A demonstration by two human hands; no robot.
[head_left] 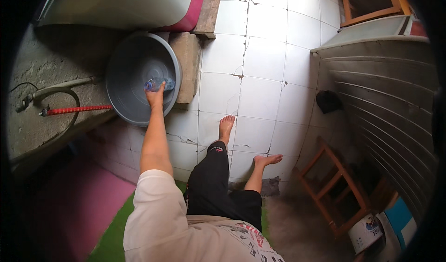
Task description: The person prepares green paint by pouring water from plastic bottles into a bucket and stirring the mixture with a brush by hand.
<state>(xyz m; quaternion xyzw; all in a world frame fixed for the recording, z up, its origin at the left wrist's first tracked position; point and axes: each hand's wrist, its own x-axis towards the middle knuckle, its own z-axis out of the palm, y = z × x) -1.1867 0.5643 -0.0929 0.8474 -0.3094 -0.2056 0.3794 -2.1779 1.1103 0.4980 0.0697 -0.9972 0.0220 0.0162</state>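
My left arm stretches out over a round grey plastic basin at the upper left. My left hand is closed round a small clear plastic bottle, which lies sideways within the basin's outline. One end of the bottle looks blue-purple. The thumb shows along its side, while the other fingers are partly hidden. Whether the bottle touches the basin's floor, I cannot tell. My right hand is not in view.
A concrete block stands against the basin's right side, by a wooden beam under a large white and pink appliance. A red-wrapped pipe and hose lie left on a concrete ledge. Cracked white tiles cover the floor.
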